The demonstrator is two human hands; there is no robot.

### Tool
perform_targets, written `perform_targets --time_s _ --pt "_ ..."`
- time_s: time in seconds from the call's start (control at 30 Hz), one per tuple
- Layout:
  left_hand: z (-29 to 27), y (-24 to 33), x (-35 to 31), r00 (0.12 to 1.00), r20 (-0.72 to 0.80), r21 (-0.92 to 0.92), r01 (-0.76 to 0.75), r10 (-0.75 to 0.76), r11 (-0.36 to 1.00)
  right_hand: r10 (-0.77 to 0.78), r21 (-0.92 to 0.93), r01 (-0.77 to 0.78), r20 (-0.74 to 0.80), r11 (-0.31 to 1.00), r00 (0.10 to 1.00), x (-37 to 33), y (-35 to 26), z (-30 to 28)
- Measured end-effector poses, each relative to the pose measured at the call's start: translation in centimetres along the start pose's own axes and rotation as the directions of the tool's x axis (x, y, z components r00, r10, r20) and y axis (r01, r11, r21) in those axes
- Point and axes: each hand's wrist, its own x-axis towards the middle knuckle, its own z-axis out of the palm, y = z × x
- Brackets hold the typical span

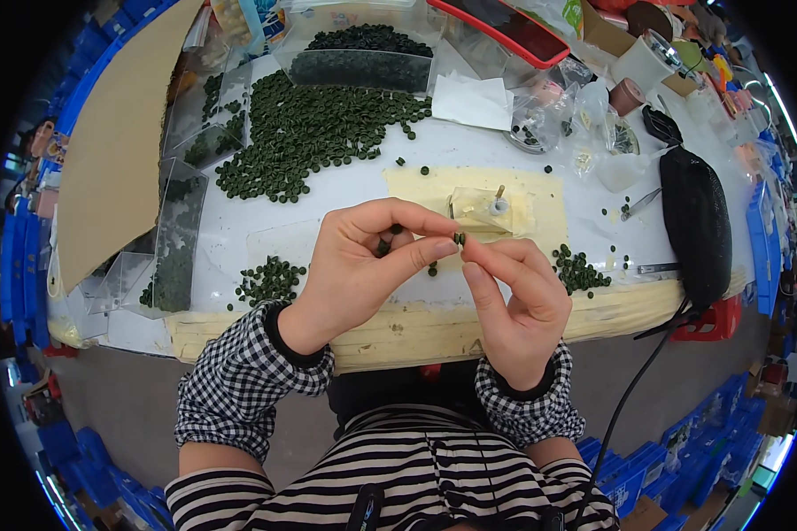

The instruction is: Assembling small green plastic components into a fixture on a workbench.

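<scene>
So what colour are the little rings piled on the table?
Dark green rings, seen best in the head view, on the white table.

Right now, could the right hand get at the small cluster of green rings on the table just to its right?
Probably yes. The right hand is beside that small cluster of green rings with nothing between them, though its fingers already pinch a small green ring.

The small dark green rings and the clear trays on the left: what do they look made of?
Rings: likely rubber or plastic, matte, no glints; the hands pinch one. Trays: thin clear plastic, glossy, see-through.
</scene>
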Motion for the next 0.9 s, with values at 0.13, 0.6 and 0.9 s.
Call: perform_targets --time_s 0.13,0.6,0.9 --pt "-0.13 -0.45 0.05 0.991 0.017 0.134 -0.134 0.133 0.982 0.001 0.002 -0.001 0.007 1.0 1.0 0.02 0.02 -0.05" --pt "-0.13 -0.64 0.08 0.993 0.014 0.117 -0.12 0.119 0.986 0.013 0.033 -0.015 0.077 0.999 0.997 0.42 -0.04 -0.47" --pt "0.04 -0.63 0.16 0.999 0.018 -0.047 -0.029 0.03 0.998 -0.1 -0.059 0.105 0.09 0.993 0.991 0.84 0.14 -0.8"
